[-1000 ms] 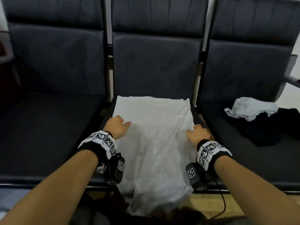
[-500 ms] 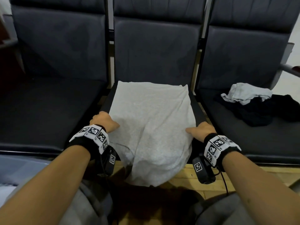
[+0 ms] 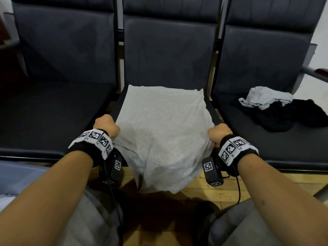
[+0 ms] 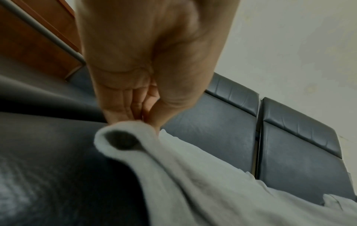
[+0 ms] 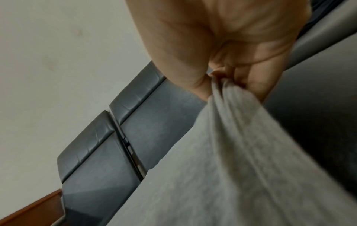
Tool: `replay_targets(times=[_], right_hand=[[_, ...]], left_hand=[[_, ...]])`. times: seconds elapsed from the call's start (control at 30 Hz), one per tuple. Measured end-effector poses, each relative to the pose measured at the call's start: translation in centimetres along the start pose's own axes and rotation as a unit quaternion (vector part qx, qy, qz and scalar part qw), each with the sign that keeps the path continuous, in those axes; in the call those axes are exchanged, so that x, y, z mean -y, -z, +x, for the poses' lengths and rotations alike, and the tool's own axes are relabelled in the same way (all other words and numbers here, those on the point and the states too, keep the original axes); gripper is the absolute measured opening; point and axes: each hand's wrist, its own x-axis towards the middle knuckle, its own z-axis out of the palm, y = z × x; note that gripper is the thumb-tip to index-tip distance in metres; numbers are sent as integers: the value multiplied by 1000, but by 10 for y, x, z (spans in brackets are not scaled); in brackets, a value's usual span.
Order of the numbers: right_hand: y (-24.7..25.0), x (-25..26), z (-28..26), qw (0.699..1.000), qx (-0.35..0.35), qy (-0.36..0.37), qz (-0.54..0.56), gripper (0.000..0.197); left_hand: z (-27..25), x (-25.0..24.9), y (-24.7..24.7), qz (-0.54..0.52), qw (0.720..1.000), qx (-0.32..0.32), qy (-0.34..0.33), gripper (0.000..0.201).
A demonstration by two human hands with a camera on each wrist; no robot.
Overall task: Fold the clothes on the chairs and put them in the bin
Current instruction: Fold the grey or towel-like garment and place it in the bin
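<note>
The soft, light grey knit garment (image 3: pixel 163 132) drapes over the front edge of the middle dark padded chair seat (image 3: pixel 117 103); being limp, it wants its 2 side edges held. Left hand (image 3: pixel 106 125) and right hand (image 3: pixel 218 133) each pinch one.

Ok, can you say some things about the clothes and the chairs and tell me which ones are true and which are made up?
1. Both hands hold the light grey garment. True: the left hand and the right hand each pinch a side of it.
2. The garment lies on the left chair. False: it is on the middle chair, its near end hanging over the front edge.
3. More clothes lie on the right chair. True: a light garment sits on a black one.
4. The bin stands beside the chairs. False: no bin is in view.
</note>
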Motion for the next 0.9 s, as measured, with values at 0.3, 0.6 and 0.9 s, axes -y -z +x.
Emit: replay_targets(times=[0.3,0.6,0.9], right_hand=[[9,-21,-1,993,-50,-101,31,81],[12,-11,3,976,-74,-79,188,33],[9,-30,-2,998,-15,-42,-36,21]], left_hand=[[6,21,9,-13,998,-25,-52,11],[-7,12,8,-65,970,138,-191,23],[-14,21,6,-8,950,210,-229,27]])
